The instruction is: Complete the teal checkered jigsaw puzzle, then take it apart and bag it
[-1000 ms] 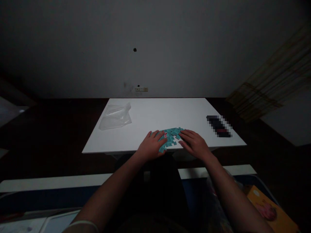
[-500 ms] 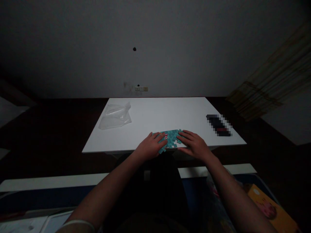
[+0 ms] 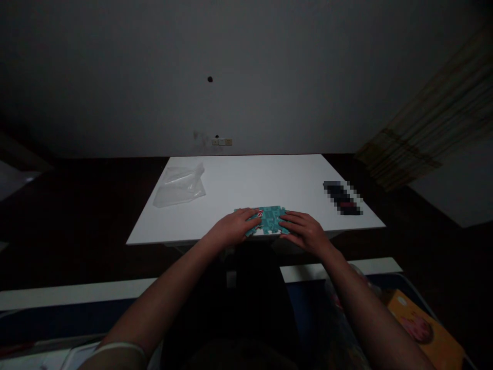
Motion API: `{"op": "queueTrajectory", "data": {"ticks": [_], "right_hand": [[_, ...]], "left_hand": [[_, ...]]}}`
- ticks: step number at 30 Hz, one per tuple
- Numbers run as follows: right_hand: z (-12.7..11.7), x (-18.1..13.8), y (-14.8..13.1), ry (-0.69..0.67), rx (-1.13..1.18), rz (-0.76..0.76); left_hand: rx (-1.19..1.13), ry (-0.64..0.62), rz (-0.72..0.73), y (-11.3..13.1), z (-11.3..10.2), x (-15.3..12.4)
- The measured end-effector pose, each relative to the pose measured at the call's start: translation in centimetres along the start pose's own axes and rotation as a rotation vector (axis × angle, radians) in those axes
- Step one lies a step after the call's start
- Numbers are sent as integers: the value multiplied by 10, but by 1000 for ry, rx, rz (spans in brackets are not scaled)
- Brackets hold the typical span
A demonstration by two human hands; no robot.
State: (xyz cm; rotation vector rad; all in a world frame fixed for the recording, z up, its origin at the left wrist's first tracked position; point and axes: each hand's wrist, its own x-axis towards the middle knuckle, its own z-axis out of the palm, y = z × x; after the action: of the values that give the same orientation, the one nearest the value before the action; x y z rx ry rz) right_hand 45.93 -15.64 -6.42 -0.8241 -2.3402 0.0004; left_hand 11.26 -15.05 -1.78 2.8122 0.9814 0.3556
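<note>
Joined teal jigsaw puzzle pieces (image 3: 271,218) with a small red-and-white patch lie at the near edge of the white table (image 3: 239,180). My left hand (image 3: 239,225) lies over the left end of the puzzle, its fingers stretched across the pieces. Over the right end rests my right hand (image 3: 304,228), fingers extended and slightly spread, with the thumb lower by the table edge. Both hands touch the puzzle and cover parts of it. The lower edge of the puzzle looks uneven between them.
A clear plastic bag (image 3: 180,186) lies on the table's left side. A dark pixelated object (image 3: 342,198) is near its right edge. Beside my right forearm sits an orange box (image 3: 423,329). Wall sockets (image 3: 222,142) show behind the table.
The white gap among the pieces near my right hand has closed. The pieces under my left hand sit less far over the table edge. The whole view has shifted slightly.
</note>
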Motion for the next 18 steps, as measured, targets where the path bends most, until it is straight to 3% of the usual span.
{"op": "queueTrajectory", "data": {"ticks": [6, 10, 14, 18], "right_hand": [[-9, 5, 1, -83, -3, -36], [-21, 8, 7, -167, 37, -98], [-25, 6, 14, -134, 117, -153], [-23, 3, 17, -54, 177, -113]], "left_hand": [[-129, -40, 13, -16, -8, 0], [-252, 20, 59, -27, -16, 2], [-340, 127, 112, -34, -15, 3], [-331, 153, 86, -38, -5, 3]]}}
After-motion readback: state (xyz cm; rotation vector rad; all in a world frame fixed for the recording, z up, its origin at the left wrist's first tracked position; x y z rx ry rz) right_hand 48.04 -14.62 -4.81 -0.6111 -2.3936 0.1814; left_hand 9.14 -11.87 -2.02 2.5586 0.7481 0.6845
